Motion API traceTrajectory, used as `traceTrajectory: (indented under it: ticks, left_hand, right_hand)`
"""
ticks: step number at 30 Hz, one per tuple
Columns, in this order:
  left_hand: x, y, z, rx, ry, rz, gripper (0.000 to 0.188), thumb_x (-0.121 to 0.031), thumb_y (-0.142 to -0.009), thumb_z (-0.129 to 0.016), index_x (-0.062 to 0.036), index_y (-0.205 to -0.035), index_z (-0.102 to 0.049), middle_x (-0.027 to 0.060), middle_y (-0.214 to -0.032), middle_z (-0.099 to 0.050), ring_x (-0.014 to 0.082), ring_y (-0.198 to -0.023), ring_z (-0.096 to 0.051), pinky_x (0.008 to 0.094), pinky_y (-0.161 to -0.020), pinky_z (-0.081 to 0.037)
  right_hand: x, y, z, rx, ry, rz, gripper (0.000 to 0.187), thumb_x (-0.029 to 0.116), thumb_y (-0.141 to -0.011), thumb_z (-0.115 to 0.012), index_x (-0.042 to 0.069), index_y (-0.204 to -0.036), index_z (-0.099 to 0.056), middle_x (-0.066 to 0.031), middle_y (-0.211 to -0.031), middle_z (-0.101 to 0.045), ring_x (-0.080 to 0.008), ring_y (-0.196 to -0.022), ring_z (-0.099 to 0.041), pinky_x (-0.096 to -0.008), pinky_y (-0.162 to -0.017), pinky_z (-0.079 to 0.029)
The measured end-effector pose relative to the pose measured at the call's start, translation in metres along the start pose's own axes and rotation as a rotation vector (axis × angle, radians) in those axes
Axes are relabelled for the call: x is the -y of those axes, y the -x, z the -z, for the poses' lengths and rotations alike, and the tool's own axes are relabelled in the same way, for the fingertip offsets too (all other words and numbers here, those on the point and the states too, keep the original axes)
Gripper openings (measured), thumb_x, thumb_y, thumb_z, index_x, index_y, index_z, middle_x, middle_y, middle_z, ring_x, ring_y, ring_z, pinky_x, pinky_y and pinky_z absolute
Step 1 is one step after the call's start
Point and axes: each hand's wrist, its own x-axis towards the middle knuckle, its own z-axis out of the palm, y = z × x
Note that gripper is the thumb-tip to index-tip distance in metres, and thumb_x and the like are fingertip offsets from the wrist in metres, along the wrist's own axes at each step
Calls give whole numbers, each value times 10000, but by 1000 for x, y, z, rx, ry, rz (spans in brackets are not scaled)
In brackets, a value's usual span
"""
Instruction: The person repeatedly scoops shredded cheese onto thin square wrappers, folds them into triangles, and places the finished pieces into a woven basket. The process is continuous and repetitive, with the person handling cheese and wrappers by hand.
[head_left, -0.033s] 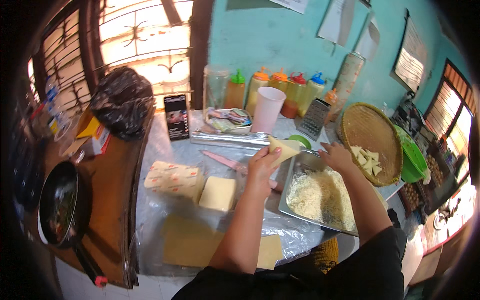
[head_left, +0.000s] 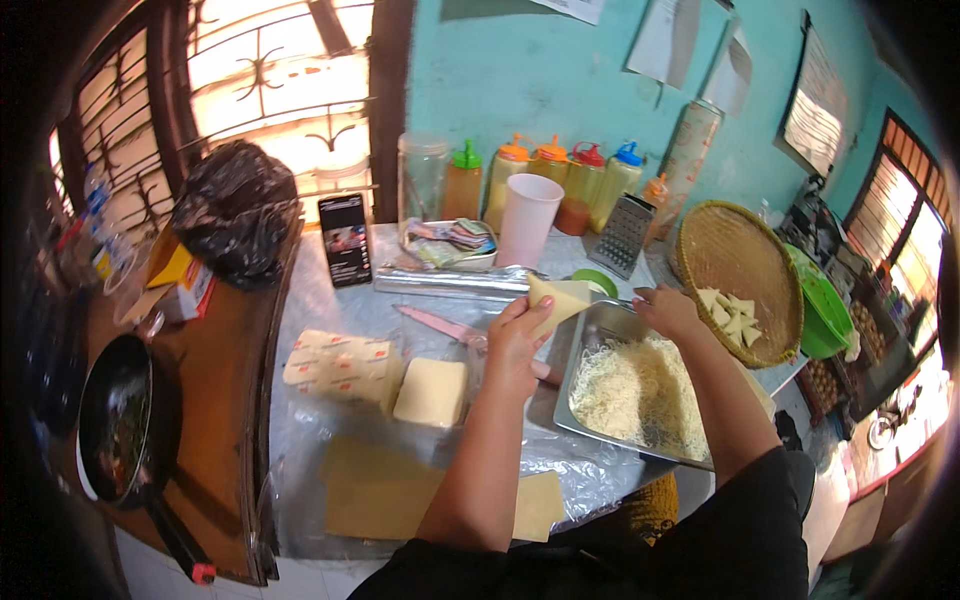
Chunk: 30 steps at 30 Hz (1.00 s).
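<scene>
My left hand (head_left: 514, 345) pinches a pale pastry wrapper (head_left: 556, 303), folded into a cone-like triangle, above the tray's left edge. My right hand (head_left: 668, 310) is closed beside it, over the tray's far rim. A thin metal utensil (head_left: 622, 302) seems to stick out from its fingers toward the wrapper; its end is hard to make out. Below lies a metal tray (head_left: 577, 424) of shredded pale filling (head_left: 630, 385). Flat wrapper sheets (head_left: 385, 490) lie at the near edge, partly behind my left forearm. A pale yellow block (head_left: 431, 392) rests left of my left wrist.
A pink knife (head_left: 440, 325) lies near a foil roll (head_left: 450, 283). Behind stand a phone (head_left: 345, 240), a white cup (head_left: 529, 215), several sauce bottles (head_left: 585, 190) and a grater (head_left: 622, 238). A woven basket (head_left: 735, 240) holds folded triangles at right. A frying pan (head_left: 117, 420) sits at left.
The view has shifted slightly. My right hand's fingers look drawn closer together near the tray's far rim; my left hand keeps its hold on the folded wrapper.
</scene>
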Motion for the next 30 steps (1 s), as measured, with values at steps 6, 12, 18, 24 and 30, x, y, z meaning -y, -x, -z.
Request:
traceTrajectory:
  ticks: [6,12,18,24,30]
  left_hand:
    - [-4,-5,-3,-27,88,-1,274,-224,-838,-647,-86,-1057,-558,13,-985,-605,112,-935,-540,285,-841,-415]
    - [-6,-4,-4,-78,67,-37,218,-182,-824,-669,-75,-995,-586,30,-952,-618,124,-873,-559,290,-816,-412]
    - [-4,-6,-4,-53,89,-43,230,-167,-821,-667,-55,-1003,-579,45,-951,-616,135,-897,-570,297,-811,-427]
    - [1,-7,-6,-27,66,-16,243,-139,-825,-657,-35,-1023,-563,55,-965,-608,152,-892,-584,303,-803,-469]
    - [1,-6,-6,-9,47,-6,243,-126,-828,-651,-19,-1023,-552,74,-972,-600,174,-896,-591,312,-812,-488]
  right_hand:
    - [4,-37,-10,170,66,8,264,260,-809,-506,185,-976,-697,-120,-941,-656,-293,-933,-628,-420,-800,-494]
    - [8,-41,-4,-71,165,81,229,157,-739,-543,134,-920,-682,-120,-970,-632,-296,-889,-628,-423,-746,-495]
    - [-3,-18,2,-209,255,207,309,114,-743,-543,125,-1040,-629,-113,-932,-586,-290,-816,-619,-414,-662,-482]
    - [-15,8,-4,-304,178,267,385,114,-754,-545,123,-1136,-591,-103,-907,-573,-281,-786,-617,-406,-657,-486]
    - [-13,14,-7,-296,128,232,411,109,-758,-544,143,-1165,-586,-98,-919,-574,-293,-785,-614,-398,-680,-492]
